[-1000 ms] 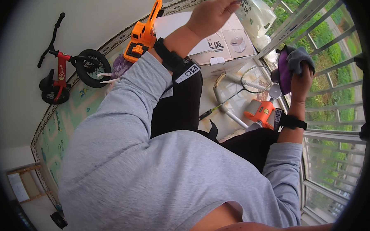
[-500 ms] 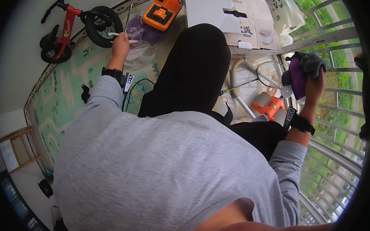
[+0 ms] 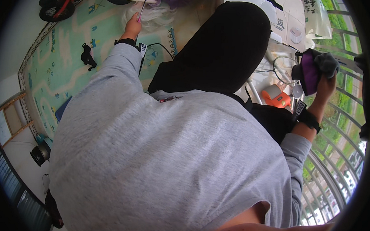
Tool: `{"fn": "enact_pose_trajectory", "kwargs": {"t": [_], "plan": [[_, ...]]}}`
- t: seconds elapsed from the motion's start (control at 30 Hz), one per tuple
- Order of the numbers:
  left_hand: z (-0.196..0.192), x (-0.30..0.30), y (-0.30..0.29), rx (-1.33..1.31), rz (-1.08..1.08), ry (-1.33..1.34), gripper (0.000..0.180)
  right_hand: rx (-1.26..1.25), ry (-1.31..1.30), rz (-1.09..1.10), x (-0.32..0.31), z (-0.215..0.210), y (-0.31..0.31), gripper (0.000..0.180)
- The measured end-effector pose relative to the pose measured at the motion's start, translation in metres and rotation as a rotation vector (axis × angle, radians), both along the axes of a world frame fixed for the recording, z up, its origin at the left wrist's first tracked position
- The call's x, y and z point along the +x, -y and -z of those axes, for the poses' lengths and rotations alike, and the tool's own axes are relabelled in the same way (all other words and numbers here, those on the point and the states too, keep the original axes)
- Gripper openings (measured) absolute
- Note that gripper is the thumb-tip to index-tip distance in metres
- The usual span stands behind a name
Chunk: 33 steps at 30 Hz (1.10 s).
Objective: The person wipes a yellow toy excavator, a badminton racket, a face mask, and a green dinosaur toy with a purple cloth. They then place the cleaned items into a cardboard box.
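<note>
My left hand (image 3: 131, 28) is closed around a thin, pinkish rod (image 3: 139, 15) that points up and away from me. Beyond its fingers lie a crumpled translucent plastic bag (image 3: 150, 21) and a white stick (image 3: 140, 0). On the far right, by the window bars, my right hand (image 3: 327, 88) grips a dark grey cloth (image 3: 328, 64). Pressed against the cloth is a purple piece with black edging (image 3: 310, 73); its kind is unclear. My right fingers are partly covered by the cloth.
A racket (image 3: 285, 70) and an orange-and-grey object (image 3: 276, 96) lie left of my right hand. Behind them stands a cardboard box (image 3: 290, 26). Window bars (image 3: 341, 108) line the right side. A black strap-like object (image 3: 87, 58) rests on the green play mat (image 3: 67, 73).
The view has shifted, moving the floor things upward in the picture. My left hand has drawn back from the white stick, still holding the rod. My right hand keeps its hold.
</note>
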<state>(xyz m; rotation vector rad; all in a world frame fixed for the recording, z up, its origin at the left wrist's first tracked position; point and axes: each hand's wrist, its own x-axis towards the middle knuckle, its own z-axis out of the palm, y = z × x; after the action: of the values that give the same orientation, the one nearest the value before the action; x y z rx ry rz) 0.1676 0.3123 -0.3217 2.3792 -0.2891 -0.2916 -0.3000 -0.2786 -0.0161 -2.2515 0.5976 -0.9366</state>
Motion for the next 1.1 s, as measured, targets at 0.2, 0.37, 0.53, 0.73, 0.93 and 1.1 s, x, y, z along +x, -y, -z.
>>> {"fn": "enact_pose_trajectory", "kwargs": {"t": [0.2, 0.37, 0.53, 0.73, 0.93, 1.1], "plan": [[-0.047, -0.009, -0.090, 0.000, -0.199, 0.036, 0.042, -0.074, -0.099, 0.087, 0.016, 0.022, 0.025, 0.042], [-0.061, -0.058, -0.197, 0.092, -0.185, 0.068, 0.030, -0.094, -0.166, 0.103, 0.025, 0.029, 0.045, 0.038], [-0.056, -0.178, -0.251, -0.031, -0.420, -0.457, 0.032, -0.134, -0.291, 0.179, 0.039, 0.030, 0.051, 0.034], [-0.060, -0.289, -0.215, 0.431, 0.107, -1.128, 0.027, -0.027, -0.282, -0.006, 0.053, 0.040, 0.056, 0.037], [-0.013, -0.222, -0.252, 0.442, 0.339, -0.804, 0.020, -0.182, -0.405, 0.073, 0.041, 0.041, 0.061, 0.036], [0.009, -0.127, -0.292, 0.390, -0.115, -0.497, 0.036, -0.067, -0.428, 0.101, 0.013, 0.041, 0.063, 0.038]]}}
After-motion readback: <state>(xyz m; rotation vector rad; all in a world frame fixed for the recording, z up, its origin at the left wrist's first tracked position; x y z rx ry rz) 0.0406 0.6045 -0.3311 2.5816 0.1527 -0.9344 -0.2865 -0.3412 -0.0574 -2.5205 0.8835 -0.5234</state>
